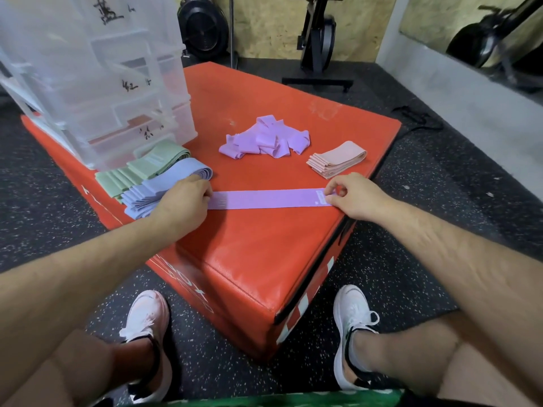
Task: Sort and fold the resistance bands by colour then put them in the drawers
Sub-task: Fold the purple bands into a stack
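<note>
A purple resistance band [266, 198] lies stretched flat across the red padded box [252, 251]. My left hand [183, 201] holds its left end, fingers curled over it. My right hand [354, 195] pinches its right end near the white label. A loose heap of purple bands [266, 138] lies behind. Folded stacks sit around: green bands [141, 170], blue bands [164, 186] by my left hand, and pink bands [336, 158] at the right. The clear plastic drawer unit [97, 74] stands at the box's back left.
The box's right edge runs just past my right hand. Black speckled gym floor [440, 177] surrounds the box. My feet in white shoes [147, 321] stand in front of it. Exercise equipment [318, 39] stands at the back wall.
</note>
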A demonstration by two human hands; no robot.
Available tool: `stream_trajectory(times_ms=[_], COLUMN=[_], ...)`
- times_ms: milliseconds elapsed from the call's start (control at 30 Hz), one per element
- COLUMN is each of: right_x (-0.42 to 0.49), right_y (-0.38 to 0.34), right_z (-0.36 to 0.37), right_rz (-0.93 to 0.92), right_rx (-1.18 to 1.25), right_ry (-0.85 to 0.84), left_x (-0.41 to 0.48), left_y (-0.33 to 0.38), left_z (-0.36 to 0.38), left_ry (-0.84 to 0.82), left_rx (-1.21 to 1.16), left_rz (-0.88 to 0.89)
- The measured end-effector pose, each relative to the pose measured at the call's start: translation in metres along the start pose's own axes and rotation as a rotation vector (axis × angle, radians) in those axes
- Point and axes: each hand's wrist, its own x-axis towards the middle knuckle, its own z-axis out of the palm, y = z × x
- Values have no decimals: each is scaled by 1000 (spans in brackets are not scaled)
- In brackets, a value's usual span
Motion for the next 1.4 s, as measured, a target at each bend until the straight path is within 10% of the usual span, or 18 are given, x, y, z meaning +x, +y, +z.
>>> stream_trajectory(times_ms=[467, 833, 1400], right_x=[59, 146, 113], right_y=[-107, -108, -123], right_z=[20, 33, -62], right_rz=[-256, -102, -351], right_rx=[-40, -167, 355], right_ry=[42, -91, 349], left_x=[73, 143, 136], left_y=[46, 52, 52], left_z=[-2, 13, -43], left_ry=[28, -124, 181], left_rx=[-49, 14, -476], left_rz=[98, -2, -3])
